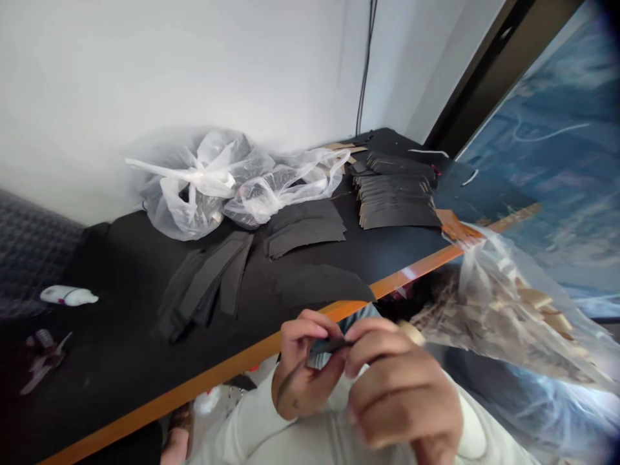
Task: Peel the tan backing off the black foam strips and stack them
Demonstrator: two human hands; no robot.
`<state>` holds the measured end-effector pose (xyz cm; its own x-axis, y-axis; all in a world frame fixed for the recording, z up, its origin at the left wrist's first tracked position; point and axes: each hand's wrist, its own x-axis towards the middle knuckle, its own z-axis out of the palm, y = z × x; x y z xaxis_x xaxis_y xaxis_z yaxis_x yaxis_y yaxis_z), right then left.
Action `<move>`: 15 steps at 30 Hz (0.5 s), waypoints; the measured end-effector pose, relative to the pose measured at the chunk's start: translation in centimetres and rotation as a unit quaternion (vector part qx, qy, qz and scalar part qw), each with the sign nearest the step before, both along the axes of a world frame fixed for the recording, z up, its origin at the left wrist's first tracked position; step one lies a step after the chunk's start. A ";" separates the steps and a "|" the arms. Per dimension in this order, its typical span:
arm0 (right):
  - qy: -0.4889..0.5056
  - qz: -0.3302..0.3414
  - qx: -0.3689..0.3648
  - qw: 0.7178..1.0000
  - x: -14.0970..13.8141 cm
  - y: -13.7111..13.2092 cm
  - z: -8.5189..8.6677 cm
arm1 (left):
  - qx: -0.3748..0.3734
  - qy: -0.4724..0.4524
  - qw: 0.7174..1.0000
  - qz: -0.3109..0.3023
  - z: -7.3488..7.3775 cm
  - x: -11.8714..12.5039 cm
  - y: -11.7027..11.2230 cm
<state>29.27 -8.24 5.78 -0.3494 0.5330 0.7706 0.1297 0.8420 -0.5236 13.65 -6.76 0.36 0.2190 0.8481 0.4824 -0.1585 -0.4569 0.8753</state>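
Note:
My left hand [305, 365] and my right hand [402, 394] pinch a narrow black strip [329, 347] between their fingers, just in front of the table's orange edge. A small tan piece [411, 332] shows beyond my right fingers, though I cannot tell whether it is held. Farther off, on the black tabletop [329, 258], lie a neat stack of black curved strips [397, 194] and looser piles of similar strips [206, 284]. A clear plastic bag of tan pieces [504, 310] hangs at the right of my hands.
A knotted, translucent plastic bag [213, 184] lies against the white wall at the back of the table. A white bottle [68, 296] and a small tool [43, 361] lie at the left. Blue sheeting [547, 161] fills the right side.

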 end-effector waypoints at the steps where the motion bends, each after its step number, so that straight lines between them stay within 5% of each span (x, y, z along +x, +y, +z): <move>1: 0.006 -0.027 -0.032 0.999 0.6 0.0 -0.4 | -0.006 -0.027 0.999 -0.018 0.2 0.0 0.0; 4: -0.031 -0.102 -0.152 0.983 2.5 0.2 -2.0 | -0.022 -0.062 0.997 -0.031 0.7 -0.4 0.3; 8: -0.084 -0.040 -0.327 0.941 4.0 0.4 -4.7 | -0.042 -0.040 0.997 0.049 0.2 -1.0 1.1; 15: -0.117 -0.007 -0.421 0.900 8.9 -0.2 -5.6 | -0.004 -0.004 0.985 0.175 -1.2 -0.2 2.7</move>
